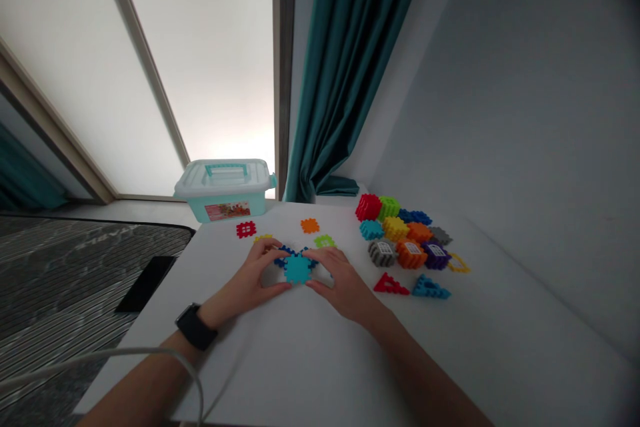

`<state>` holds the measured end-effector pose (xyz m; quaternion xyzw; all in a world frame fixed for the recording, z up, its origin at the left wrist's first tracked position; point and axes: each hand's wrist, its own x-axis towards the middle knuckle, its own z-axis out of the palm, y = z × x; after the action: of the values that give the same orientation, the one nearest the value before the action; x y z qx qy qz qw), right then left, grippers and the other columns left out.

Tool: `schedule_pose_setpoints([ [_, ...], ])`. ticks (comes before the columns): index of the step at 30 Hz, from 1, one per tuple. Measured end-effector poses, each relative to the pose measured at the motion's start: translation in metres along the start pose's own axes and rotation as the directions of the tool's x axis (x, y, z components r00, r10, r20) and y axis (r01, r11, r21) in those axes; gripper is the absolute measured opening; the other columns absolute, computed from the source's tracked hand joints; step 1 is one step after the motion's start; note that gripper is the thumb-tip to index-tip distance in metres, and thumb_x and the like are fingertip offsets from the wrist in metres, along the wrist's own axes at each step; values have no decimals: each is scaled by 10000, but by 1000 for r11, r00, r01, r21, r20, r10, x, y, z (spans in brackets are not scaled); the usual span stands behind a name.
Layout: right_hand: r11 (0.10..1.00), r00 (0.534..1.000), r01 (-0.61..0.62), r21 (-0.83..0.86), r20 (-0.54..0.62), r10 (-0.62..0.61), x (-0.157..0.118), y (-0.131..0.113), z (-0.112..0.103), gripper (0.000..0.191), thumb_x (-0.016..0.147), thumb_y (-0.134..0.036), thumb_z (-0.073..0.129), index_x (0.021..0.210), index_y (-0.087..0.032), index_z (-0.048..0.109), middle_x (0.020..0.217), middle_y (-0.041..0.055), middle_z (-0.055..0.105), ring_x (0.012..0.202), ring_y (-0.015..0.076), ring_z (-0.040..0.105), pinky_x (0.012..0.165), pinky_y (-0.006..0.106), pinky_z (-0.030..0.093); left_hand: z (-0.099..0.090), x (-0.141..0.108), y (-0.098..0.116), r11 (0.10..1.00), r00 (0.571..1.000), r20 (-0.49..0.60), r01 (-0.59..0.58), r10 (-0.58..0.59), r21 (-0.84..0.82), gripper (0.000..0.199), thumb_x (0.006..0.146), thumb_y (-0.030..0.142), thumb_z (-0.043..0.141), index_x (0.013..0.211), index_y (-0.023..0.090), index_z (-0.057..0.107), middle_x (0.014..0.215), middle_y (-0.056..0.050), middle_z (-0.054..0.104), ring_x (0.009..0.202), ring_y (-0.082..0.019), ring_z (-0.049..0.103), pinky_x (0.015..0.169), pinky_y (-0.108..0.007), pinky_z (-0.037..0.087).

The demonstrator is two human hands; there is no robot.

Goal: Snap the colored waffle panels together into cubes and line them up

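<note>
A light blue square building tile (298, 269) with notched edges is held between my two hands over the white table. My left hand (260, 273) pinches its left side with thumb and fingers. On the right side, my right hand (337, 278) grips it the same way. Dark blue notched tiles (283, 254) show just behind it, partly covered by the fingers; whether they are joined to it I cannot tell. Beyond the hands lie a red tile (246, 229), an orange tile (310, 225), a lime tile (325, 241) and a partly hidden yellow tile (263, 238).
Stacks of notched tiles, including red (369, 207), grey (382, 253) and orange ones (411, 254), stand at the right. Red (391, 284) and blue triangles (431, 287) lie before them. A lidded turquoise box (227, 190) sits at the back left. A white cable (150, 351) crosses the lower left.
</note>
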<state>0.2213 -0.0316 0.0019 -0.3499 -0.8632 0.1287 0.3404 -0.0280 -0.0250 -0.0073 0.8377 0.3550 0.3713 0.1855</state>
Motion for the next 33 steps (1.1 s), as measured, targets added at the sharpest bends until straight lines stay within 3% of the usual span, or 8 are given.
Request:
schedule_pose_setpoints([
  [11, 990, 989, 75, -122, -115, -89, -2, 3, -4, 468, 918, -263, 611, 1370, -256, 489, 1308, 103, 635, 1227, 274, 574, 1058, 519, 459, 6, 6, -5, 974, 981, -146, -97, 128, 205, 463, 795, 324, 770, 1226, 280, 606, 1283, -119, 505, 1203, -304, 519, 1020, -509, 474],
  [20, 971, 979, 88, -222, -159, -126, 1, 8, -28, 421, 910, -283, 620, 1317, -229, 526, 1240, 114, 661, 1174, 286, 586, 1035, 516, 459, 21, 33, 8, 993, 985, -147, -82, 94, 90, 427, 821, 332, 748, 1218, 265, 604, 1252, -114, 489, 1174, -279, 537, 994, -467, 503],
  [25, 968, 980, 48, -246, -174, -92, -9, 24, -56, 337, 899, -284, 632, 1231, -245, 585, 1255, 107, 653, 1223, 282, 567, 1063, 515, 442, 40, 63, 20, 995, 989, -115, -90, 95, 48, 443, 818, 366, 749, 1228, 270, 611, 1238, -111, 516, 1173, -286, 540, 990, -472, 501],
  [33, 958, 981, -38, -284, -194, -18, -26, 57, -101, 254, 860, -240, 665, 1105, -240, 597, 1217, 94, 670, 1249, 297, 545, 1069, 543, 420, 86, 115, 29, 986, 982, -101, -154, 161, 68, 457, 808, 333, 749, 1225, 235, 592, 1219, -115, 525, 1171, -295, 515, 1016, -502, 464],
])
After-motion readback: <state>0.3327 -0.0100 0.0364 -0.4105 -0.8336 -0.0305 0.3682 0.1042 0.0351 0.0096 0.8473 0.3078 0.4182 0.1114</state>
